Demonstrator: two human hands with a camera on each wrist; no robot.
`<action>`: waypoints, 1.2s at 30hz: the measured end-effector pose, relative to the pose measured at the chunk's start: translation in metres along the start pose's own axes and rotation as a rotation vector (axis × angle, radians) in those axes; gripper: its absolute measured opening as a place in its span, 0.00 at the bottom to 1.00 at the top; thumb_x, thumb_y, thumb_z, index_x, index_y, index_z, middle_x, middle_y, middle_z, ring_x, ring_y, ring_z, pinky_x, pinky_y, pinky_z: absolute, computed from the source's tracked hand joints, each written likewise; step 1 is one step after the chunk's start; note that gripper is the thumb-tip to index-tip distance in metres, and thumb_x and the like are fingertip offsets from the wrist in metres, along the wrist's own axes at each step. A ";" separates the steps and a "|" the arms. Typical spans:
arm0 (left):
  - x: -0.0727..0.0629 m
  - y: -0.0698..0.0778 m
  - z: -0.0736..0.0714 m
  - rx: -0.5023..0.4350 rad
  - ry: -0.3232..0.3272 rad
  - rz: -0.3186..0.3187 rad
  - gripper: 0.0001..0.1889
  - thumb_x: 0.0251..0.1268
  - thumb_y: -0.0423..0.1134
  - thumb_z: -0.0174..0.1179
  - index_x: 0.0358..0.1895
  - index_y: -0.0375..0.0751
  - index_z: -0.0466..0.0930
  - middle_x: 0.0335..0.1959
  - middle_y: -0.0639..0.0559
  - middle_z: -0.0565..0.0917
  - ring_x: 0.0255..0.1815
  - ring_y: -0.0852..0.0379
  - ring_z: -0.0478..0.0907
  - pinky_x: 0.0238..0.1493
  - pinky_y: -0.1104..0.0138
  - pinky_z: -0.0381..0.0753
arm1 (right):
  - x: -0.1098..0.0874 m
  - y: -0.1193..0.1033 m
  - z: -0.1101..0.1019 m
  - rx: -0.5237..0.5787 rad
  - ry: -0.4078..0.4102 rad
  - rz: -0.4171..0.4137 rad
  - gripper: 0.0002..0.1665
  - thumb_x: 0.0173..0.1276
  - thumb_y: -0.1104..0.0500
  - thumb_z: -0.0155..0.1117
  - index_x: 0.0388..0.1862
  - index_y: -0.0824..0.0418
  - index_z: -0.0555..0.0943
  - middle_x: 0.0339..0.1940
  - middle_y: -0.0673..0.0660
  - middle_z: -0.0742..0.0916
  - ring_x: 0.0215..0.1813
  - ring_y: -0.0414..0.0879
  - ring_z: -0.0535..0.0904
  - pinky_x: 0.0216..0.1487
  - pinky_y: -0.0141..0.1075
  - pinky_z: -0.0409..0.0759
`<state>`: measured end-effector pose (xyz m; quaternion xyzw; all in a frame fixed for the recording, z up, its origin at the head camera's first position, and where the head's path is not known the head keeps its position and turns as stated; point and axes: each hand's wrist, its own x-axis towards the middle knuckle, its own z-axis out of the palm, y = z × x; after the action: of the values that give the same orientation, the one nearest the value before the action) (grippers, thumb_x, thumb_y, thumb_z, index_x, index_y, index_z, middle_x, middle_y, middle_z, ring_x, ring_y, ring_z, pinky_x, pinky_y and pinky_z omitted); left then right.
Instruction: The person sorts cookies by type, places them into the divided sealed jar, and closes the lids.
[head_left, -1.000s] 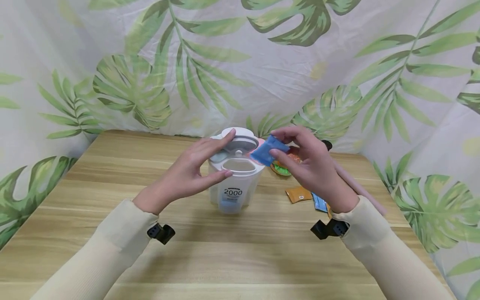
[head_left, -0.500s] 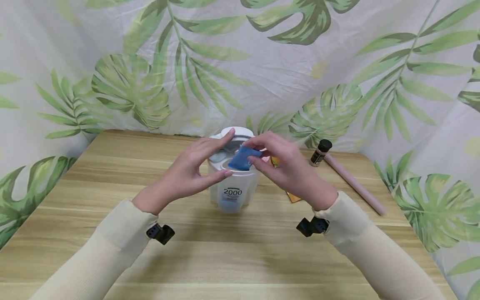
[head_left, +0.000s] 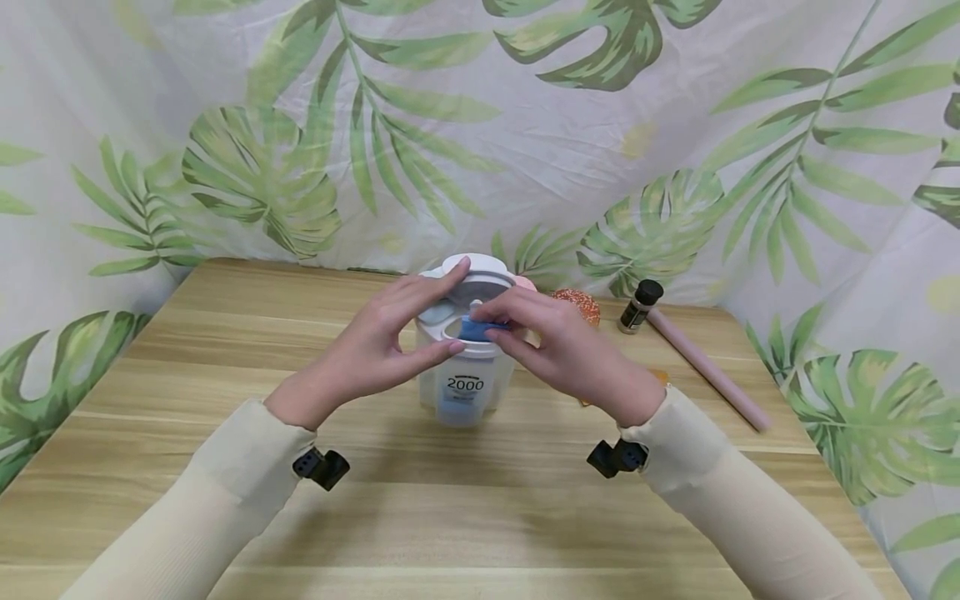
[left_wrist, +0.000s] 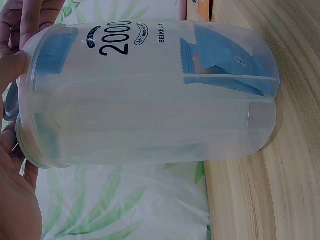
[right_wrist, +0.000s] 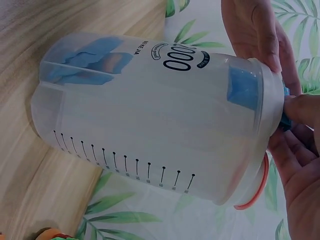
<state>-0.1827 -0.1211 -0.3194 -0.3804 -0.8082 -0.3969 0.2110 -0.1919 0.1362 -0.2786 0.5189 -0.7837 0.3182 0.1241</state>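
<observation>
A clear storage container (head_left: 467,396) marked 2000 stands upright on the table, its small white flap (head_left: 480,265) raised. My left hand (head_left: 367,346) holds the top, fingers at the flap and thumb at the front rim; some fingers are hidden behind the lid. Over the opening, my right hand (head_left: 566,346) pinches a small blue packet (head_left: 474,330) between thumb and fingers. Part of this packet is inside, seen through the wall (left_wrist: 57,52) in the left wrist view. Blue packets (left_wrist: 235,62) lie at the container's bottom.
Behind the right hand is a toy burger (head_left: 577,305). A black-capped bottle (head_left: 640,307) and a pink rod (head_left: 708,369) are at the back right. An orange packet (head_left: 660,377) shows partly beside the right wrist. A leaf-patterned cloth (head_left: 420,150) hangs behind the table.
My right hand has moved left and down from beside the container, bringing the blue packet partly into the opening. My left hand has stayed on the lid.
</observation>
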 end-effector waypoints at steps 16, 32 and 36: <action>-0.002 0.003 -0.001 0.005 0.012 0.008 0.45 0.61 0.36 0.76 0.82 0.50 0.64 0.68 0.46 0.83 0.60 0.51 0.78 0.63 0.59 0.76 | -0.003 0.001 0.004 -0.032 -0.011 0.000 0.09 0.73 0.71 0.67 0.50 0.65 0.86 0.47 0.56 0.90 0.48 0.42 0.86 0.50 0.34 0.86; -0.001 0.001 0.000 -0.002 0.002 -0.018 0.45 0.61 0.36 0.75 0.81 0.48 0.64 0.68 0.48 0.83 0.64 0.49 0.78 0.67 0.52 0.76 | -0.036 0.010 -0.018 0.042 0.231 0.025 0.13 0.66 0.77 0.69 0.46 0.66 0.87 0.41 0.59 0.90 0.42 0.40 0.85 0.50 0.26 0.86; -0.001 0.001 0.000 -0.004 0.007 -0.014 0.44 0.62 0.36 0.75 0.81 0.47 0.64 0.68 0.47 0.83 0.63 0.49 0.78 0.67 0.53 0.75 | -0.059 0.018 -0.028 0.013 0.267 0.098 0.13 0.66 0.78 0.67 0.47 0.68 0.86 0.42 0.60 0.90 0.44 0.35 0.84 0.51 0.23 0.85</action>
<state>-0.1811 -0.1211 -0.3193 -0.3739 -0.8093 -0.4014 0.2102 -0.1862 0.2020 -0.2945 0.4338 -0.7826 0.3950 0.2081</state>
